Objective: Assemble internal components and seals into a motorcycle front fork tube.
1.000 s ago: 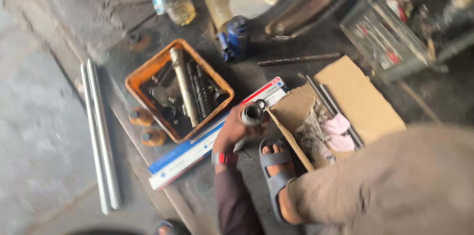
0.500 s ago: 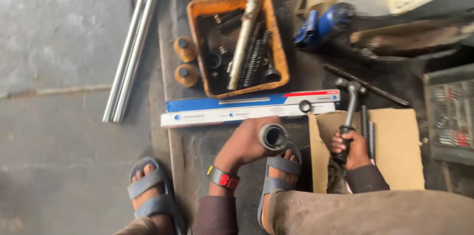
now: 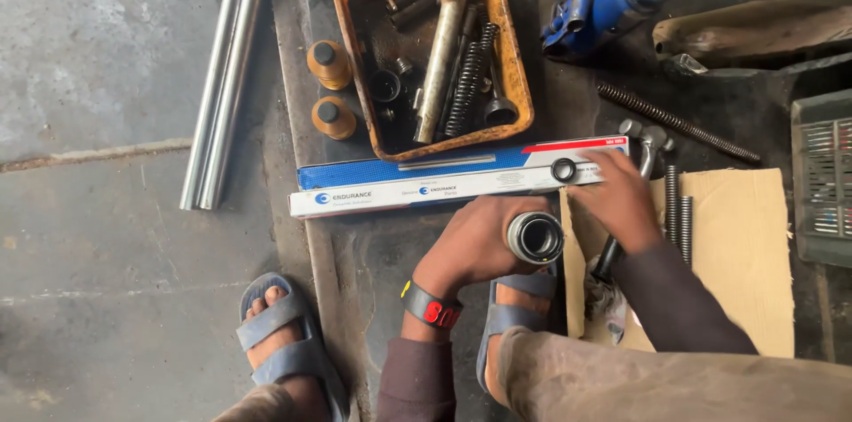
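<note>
Right hand has let go of the hammer, now reaching open, seemingly for the ring on the box; left hand grips the tube

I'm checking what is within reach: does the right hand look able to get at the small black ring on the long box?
Probably yes. The right hand lies at the box's right end, its fingers just beside the black ring. Nothing lies between them, and the left hand holds the metal tube lower down, clear of the way.

Dull grey metal tube end; glossy printed card box; rough brown cardboard; grimy orange plastic tray.
</note>
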